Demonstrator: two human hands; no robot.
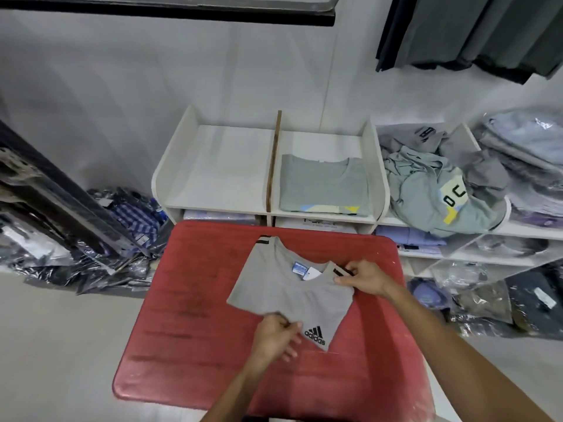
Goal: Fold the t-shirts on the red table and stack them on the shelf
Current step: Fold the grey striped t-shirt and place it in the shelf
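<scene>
A grey t-shirt [292,295] with a black logo lies folded into a compact rectangle on the red table [189,330]. My left hand [275,333] pinches its near edge beside the logo. My right hand [364,277] pinches the right shoulder edge near the black stripes. Behind the table stands a white shelf [219,166] with two top compartments. The left one is bare. In the right one lies a folded grey-green t-shirt [323,184].
A heap of unfolded shirts [438,190] sits on the shelf top at the right, beside bagged clothes [530,153]. More packaged clothes [115,226] lie on the floor at the left. Dark garments [475,32] hang at the upper right.
</scene>
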